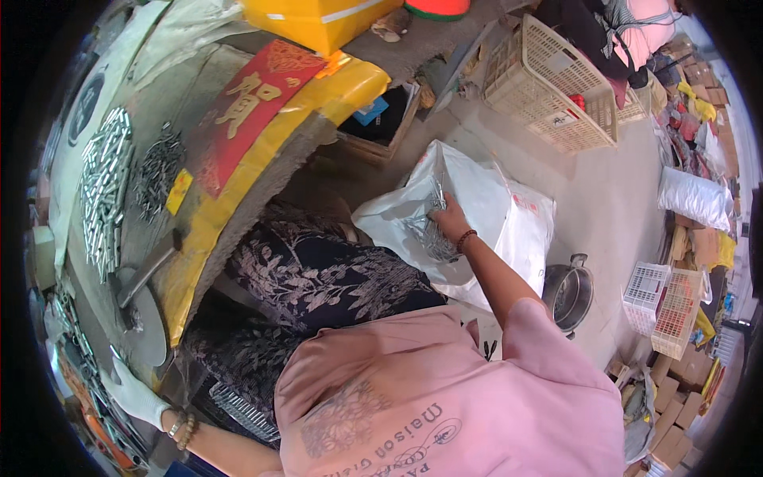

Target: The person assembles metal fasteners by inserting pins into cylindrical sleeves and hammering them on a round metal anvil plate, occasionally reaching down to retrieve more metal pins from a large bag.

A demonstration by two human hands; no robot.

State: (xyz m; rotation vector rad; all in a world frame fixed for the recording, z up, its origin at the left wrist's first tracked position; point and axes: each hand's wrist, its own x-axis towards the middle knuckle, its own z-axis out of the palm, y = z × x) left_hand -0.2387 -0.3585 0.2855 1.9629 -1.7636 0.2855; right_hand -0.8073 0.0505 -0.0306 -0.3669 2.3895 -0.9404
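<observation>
My right hand [451, 220], bare with a beaded bracelet, reaches into an open white sack [477, 191] at the middle of the view. Its fingers are closed around some slim shiny metal pieces [439, 195]; more of them lie below in the sack. At the lower left my left hand [135, 395] wears a white glove. Its fingers stretch out beside the table edge, near a round metal plate [151, 334] and a hammer [151, 269], with nothing visible in them. A heap of silver metal tubes [107, 191] and a darker heap of small metal pieces [160, 168] lie on the table.
Red paper [246, 107] and yellow sheeting [199, 266] cover the table's near edge. A yellow bin [318, 20] stands behind. On the right are a cream plastic crate [548, 87], a metal pot [568, 294], smaller baskets [664, 306] and stacked cardboard. Another person sits behind the crate.
</observation>
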